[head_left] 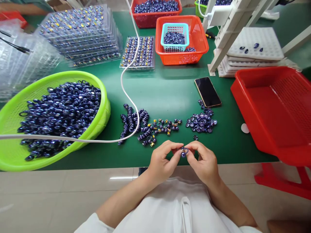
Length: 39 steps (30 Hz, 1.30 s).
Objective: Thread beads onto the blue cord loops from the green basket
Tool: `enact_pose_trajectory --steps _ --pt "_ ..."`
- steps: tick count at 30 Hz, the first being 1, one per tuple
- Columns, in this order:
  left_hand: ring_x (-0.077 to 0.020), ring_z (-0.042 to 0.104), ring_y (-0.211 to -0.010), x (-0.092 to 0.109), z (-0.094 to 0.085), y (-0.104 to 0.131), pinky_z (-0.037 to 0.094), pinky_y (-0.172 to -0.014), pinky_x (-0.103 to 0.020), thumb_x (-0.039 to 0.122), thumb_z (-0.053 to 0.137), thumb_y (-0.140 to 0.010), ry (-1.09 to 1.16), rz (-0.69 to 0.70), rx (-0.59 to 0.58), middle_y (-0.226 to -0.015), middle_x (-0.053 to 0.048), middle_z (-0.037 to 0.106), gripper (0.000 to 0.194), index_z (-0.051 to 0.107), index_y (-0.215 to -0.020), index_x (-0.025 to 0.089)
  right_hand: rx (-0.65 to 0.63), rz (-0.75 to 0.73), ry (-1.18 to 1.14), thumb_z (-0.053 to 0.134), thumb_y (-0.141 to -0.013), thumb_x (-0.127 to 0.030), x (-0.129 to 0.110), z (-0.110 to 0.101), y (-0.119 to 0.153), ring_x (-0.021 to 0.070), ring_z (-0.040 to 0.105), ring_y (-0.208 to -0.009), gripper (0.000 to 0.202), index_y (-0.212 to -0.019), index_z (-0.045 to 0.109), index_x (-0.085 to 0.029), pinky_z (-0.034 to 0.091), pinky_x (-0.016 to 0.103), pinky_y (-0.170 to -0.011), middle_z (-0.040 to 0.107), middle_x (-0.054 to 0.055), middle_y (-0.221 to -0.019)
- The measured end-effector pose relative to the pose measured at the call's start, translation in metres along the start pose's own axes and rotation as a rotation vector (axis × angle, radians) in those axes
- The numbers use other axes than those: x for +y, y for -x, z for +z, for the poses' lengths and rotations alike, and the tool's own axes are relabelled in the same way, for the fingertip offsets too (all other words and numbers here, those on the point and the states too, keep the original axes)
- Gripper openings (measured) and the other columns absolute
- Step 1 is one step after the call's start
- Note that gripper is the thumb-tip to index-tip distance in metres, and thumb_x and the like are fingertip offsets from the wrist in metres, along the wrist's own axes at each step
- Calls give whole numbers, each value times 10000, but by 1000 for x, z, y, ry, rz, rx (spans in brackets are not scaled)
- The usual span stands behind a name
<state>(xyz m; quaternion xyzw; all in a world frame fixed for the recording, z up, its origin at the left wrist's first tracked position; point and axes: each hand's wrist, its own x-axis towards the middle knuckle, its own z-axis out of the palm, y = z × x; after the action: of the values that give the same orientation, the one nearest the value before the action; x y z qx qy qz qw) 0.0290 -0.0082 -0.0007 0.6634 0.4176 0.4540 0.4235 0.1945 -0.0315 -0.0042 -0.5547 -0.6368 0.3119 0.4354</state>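
My left hand (163, 159) and my right hand (203, 160) meet at the table's front edge, pinching a small dark blue shiny part (183, 154) with a ring and a round bead between their fingertips. Just beyond them lies a loose cluster of dark blue and gold pieces (161, 127). Rows of stacked dark rings (131, 119) are to its left. A pile of small dark blue caps (201, 122) sits to the right, with a single cap (195, 138) near my right hand.
A green basket (105, 106) of dark parts stands left, crossed by a white cable (122, 77). Stacked clear trays (80, 35) are behind it. A phone (208, 92), a red bin (257, 129), an orange basket (182, 58) and white foam trays (257, 38) are also around.
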Motion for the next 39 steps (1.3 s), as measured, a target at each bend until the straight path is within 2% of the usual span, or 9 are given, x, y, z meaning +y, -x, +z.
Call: enact_pose_trajectory --steps 12,15,18,22,24,29,32,35,39 --pt "-155 601 -722 -3 1 -1 487 -669 -278 60 607 -858 -38 71 -36 -788 -63 683 174 698 -980 145 -26 124 -72 568 -867 -136 3 7 -1 104 542 -615 88 -849 618 -207 449 224 -574 614 -25 -740" --pt "-155 597 -712 -3 2 -2 480 -661 -276 86 609 -865 -56 26 -98 -769 -57 677 141 701 -956 144 -132 67 5 558 -865 -122 5 -6 -5 109 528 -624 109 -832 615 -208 427 233 -579 585 -29 -714" --pt "-154 609 -711 -2 2 -3 486 -668 -273 117 609 -876 -51 -33 -154 -763 -53 675 115 701 -941 141 -243 -10 50 564 -895 -147 13 -28 -10 127 581 -709 118 -893 654 -222 456 249 -639 633 -7 -804" --pt "-153 628 -730 -6 0 -2 501 -692 -271 160 605 -891 -33 -126 -111 -799 -56 685 106 695 -944 147 -22 -7 253 579 -928 -201 29 -55 -17 148 611 -763 109 -963 675 -236 488 278 -698 659 18 -901" --pt "-156 639 -739 -8 -1 -1 509 -701 -272 186 607 -894 -18 -178 -87 -824 -60 699 105 697 -938 153 11 -29 337 570 -938 -202 35 -60 -20 154 618 -776 126 -1006 671 -232 502 292 -728 657 27 -925" --pt "-165 669 -774 -10 0 -3 526 -734 -274 248 628 -894 57 -313 -70 -873 -60 736 134 709 -961 166 -139 -170 541 549 -948 -198 44 -48 -24 217 627 -891 172 -1074 667 -200 520 364 -803 667 71 -958" --pt "-151 667 -746 -11 -2 -5 530 -706 -257 285 644 -888 153 -414 -47 -869 -49 740 157 713 -971 171 -104 -210 636 534 -944 -178 48 -38 -25 234 621 -870 157 -992 683 -182 521 395 -792 673 87 -923" --pt "-147 672 -750 -12 -3 -7 537 -703 -250 300 660 -878 277 -487 -6 -893 -52 747 166 716 -962 169 -16 -200 488 535 -936 -161 45 -31 -23 206 630 -828 155 -982 680 -192 536 369 -768 674 75 -901" --pt "-216 687 -1059 -8 2 -9 537 -921 -322 287 695 -860 509 -497 -7 -1145 -100 744 162 703 -972 170 28 -62 104 602 -915 -170 30 -16 -12 156 658 -800 167 -1038 681 -250 562 300 -718 694 36 -956"
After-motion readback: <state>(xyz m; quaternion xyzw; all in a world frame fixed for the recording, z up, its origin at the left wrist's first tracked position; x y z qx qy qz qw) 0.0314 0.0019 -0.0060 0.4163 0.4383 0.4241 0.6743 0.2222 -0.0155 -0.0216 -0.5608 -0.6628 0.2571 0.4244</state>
